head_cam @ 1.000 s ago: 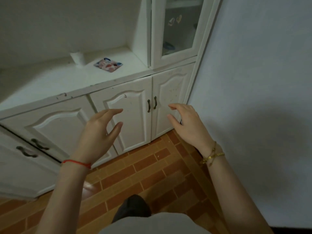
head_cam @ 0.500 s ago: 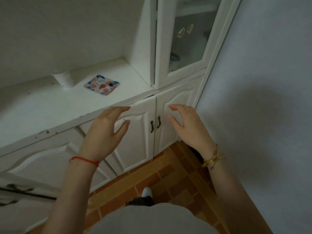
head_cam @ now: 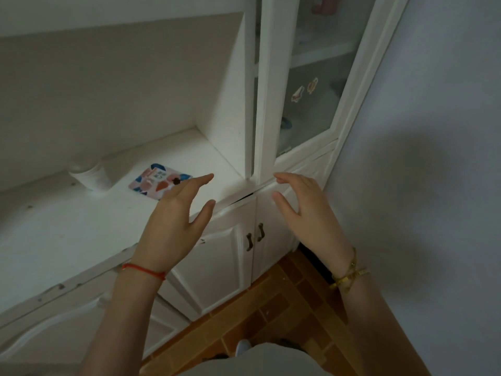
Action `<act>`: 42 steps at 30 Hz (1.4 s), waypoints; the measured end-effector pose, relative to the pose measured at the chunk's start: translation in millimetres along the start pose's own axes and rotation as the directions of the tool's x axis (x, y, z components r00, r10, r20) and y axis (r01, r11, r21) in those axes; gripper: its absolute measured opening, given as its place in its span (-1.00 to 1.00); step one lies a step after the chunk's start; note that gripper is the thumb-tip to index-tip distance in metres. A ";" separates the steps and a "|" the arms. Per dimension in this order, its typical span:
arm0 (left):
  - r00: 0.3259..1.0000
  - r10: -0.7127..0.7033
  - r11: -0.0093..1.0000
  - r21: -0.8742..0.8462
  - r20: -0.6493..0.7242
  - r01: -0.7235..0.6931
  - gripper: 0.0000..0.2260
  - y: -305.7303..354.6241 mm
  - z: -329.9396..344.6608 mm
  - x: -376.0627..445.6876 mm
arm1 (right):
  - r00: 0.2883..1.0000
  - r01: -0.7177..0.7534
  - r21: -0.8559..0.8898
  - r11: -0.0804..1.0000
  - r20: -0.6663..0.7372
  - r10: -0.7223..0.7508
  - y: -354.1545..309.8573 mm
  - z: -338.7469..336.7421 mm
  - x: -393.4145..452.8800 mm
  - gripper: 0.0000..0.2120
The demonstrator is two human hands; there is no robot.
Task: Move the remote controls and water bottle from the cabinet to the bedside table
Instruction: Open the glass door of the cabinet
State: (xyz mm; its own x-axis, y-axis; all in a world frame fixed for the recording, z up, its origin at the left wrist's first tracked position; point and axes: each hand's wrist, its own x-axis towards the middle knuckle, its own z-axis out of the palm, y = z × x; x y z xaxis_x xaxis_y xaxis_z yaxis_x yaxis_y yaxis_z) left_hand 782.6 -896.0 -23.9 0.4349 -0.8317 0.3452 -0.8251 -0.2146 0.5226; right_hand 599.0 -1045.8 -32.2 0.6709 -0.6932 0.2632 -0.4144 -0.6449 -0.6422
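I face a white cabinet (head_cam: 67, 234) with a counter, lower doors and a tall glass-door section (head_cam: 311, 104) on the right. My left hand (head_cam: 173, 226) hovers over the counter's front edge, fingers apart, holding nothing. My right hand (head_cam: 303, 213) is raised in front of the base of the glass door, fingers spread, also empty. No remote control or water bottle shows clearly; faint shapes sit behind the glass.
A small white cup (head_cam: 90, 176) and a colourful flat card (head_cam: 160, 180) lie on the counter. Two dark handles (head_cam: 254, 236) mark the shut lower doors. A plain wall (head_cam: 433, 158) stands close on the right. Brown brick-pattern floor (head_cam: 271, 308) lies below.
My view has tilted up and moved closer to the cabinet. Both hands have risen from in front of the lower doors to counter height, still empty.
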 end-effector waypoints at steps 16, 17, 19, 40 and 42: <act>0.905 0.231 0.958 -0.081 -0.356 -0.276 -0.57 78.8 -50.8 164.8 | 0.792 0.346 -0.049 0.937 -0.520 -0.319 -77.0 -115.0 162.6 -0.66; 0.898 0.234 0.954 -0.088 -0.372 -0.285 -0.57 83.6 -52.2 174.4 | 0.773 0.361 -0.050 0.931 -0.543 -0.329 -83.2 -121.3 171.7 -0.65; 0.890 0.233 0.949 -0.109 -0.391 -0.296 -0.56 91.3 -52.5 191.6 | 0.736 0.382 -0.049 0.923 -0.588 -0.336 -93.8 -131.7 189.3 -0.63; 0.854 0.301 0.929 -0.070 -0.425 -0.363 -0.60 102.2 -27.7 234.3 | 0.659 0.526 -0.031 0.850 -0.617 -0.430 -133.7 -165.9 245.2 -0.30; 0.850 0.303 0.930 -0.062 -0.431 -0.363 -0.60 102.5 -25.3 233.8 | 0.667 0.526 -0.049 0.849 -0.596 -0.447 -132.9 -166.4 245.7 -0.24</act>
State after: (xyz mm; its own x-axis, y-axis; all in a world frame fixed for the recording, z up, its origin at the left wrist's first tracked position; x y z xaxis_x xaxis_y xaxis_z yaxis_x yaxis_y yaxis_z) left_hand 808.8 -1099.4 130.1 0.2751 -0.5512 0.7877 -0.9028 0.1337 0.4088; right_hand 716.6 -1184.0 237.6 0.2664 -0.3658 0.8918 -0.0292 -0.9278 -0.3718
